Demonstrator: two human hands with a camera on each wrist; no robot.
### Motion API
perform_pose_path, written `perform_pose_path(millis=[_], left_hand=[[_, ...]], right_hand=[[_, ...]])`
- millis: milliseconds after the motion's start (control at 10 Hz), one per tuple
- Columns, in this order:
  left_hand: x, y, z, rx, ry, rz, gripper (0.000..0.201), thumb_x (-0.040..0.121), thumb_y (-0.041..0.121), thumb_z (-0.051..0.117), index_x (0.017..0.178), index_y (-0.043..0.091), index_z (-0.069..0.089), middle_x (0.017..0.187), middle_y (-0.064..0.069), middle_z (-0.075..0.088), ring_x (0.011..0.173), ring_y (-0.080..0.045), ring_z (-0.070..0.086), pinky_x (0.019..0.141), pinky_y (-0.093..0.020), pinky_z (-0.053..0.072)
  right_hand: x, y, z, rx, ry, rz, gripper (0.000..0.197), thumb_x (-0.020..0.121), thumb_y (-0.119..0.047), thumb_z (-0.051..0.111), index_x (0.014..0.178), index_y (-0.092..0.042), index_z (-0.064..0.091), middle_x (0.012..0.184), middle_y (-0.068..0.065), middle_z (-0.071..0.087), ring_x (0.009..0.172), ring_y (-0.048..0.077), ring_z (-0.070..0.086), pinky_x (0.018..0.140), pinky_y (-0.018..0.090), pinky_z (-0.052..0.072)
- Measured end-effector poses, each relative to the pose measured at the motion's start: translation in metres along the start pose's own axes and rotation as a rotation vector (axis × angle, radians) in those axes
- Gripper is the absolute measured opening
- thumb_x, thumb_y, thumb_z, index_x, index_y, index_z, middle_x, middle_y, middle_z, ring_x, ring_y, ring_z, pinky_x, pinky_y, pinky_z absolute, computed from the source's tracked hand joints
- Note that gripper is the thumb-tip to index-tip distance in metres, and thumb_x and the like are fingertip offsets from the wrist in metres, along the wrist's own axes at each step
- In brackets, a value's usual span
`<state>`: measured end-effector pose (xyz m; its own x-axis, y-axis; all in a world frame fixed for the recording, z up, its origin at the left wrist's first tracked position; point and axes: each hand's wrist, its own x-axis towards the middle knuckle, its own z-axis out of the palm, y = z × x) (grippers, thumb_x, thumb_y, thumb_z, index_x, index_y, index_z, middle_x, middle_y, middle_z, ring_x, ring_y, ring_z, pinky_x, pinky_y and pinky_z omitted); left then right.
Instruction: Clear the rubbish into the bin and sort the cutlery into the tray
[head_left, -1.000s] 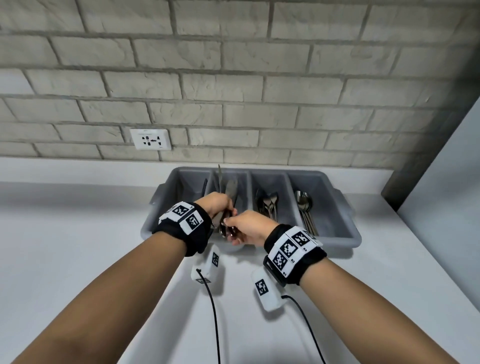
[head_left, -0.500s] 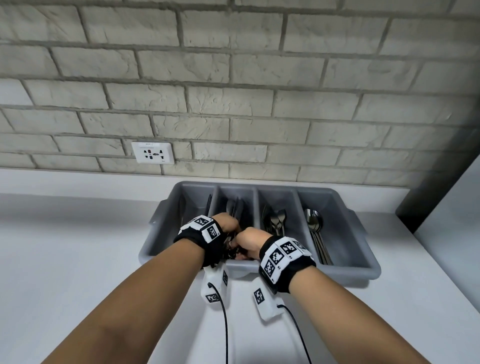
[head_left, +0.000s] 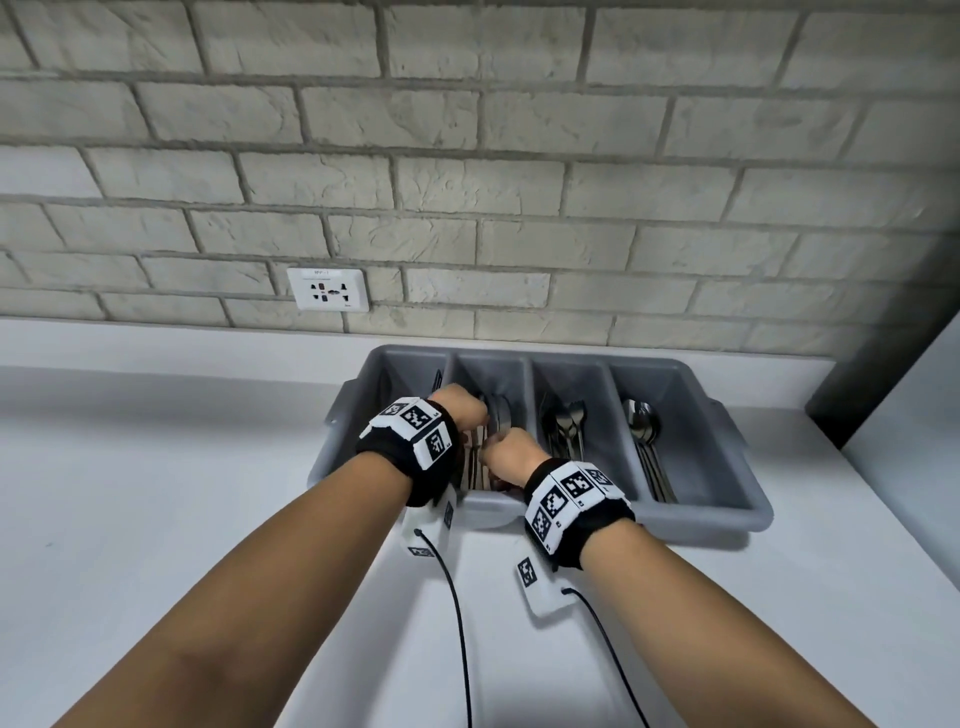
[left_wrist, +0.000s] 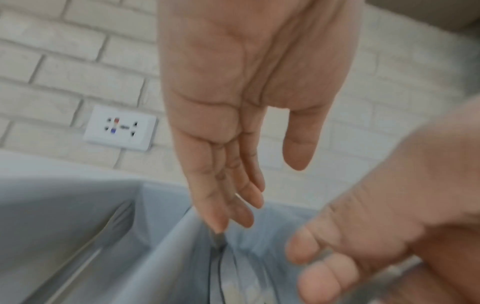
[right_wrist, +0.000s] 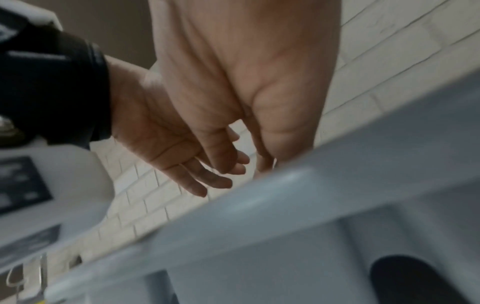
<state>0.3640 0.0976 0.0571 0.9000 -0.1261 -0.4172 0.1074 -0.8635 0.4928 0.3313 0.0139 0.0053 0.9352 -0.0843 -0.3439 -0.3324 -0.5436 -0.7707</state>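
A grey four-compartment cutlery tray (head_left: 701, 514) stands on the white counter against the brick wall. Knives (head_left: 501, 413) lie in its second compartment from the left, forks (head_left: 566, 426) in the third and spoons (head_left: 641, 423) in the fourth. My left hand (head_left: 460, 408) hovers over the knife compartment, with fingers (left_wrist: 233, 205) straight and holding nothing. My right hand (head_left: 506, 452) is at the front of the same compartment. In the left wrist view its fingers (left_wrist: 324, 259) curl round blurred metal knife handles. The tray rim (right_wrist: 285, 195) hides its fingertips in the right wrist view.
A white wall socket (head_left: 328, 289) sits left of the tray. Bare white counter (head_left: 156, 493) stretches left and in front. A white panel (head_left: 909, 441) rises at the right, with a dark gap behind it. A thin dark item stands in the tray's first compartment.
Both hands have gone down into the knife compartment with the knives. My left hand has let go and spread its fingers; the right hand still grips.
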Motion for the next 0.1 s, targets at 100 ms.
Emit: perform_pose_path(millis=[100], left_hand=[[-0.01, -0.001, -0.008, -0.077, 0.081, 0.029, 0.029, 0.091, 0.021, 0.051, 0.106, 0.0, 0.063, 0.086, -0.011, 0.062, 0.088, -0.026, 0.059, 0.071, -0.031, 0.049]], right_hand=[[-0.0159, 0.0054, -0.0041, 0.15, 0.037, -0.016, 0.023, 0.087, -0.011, 0.054, 0.066, -0.019, 0.054, 0.07, 0.0, 0.054, 0.082, 0.021, 0.053, 0.077, 0.032, 0.044]])
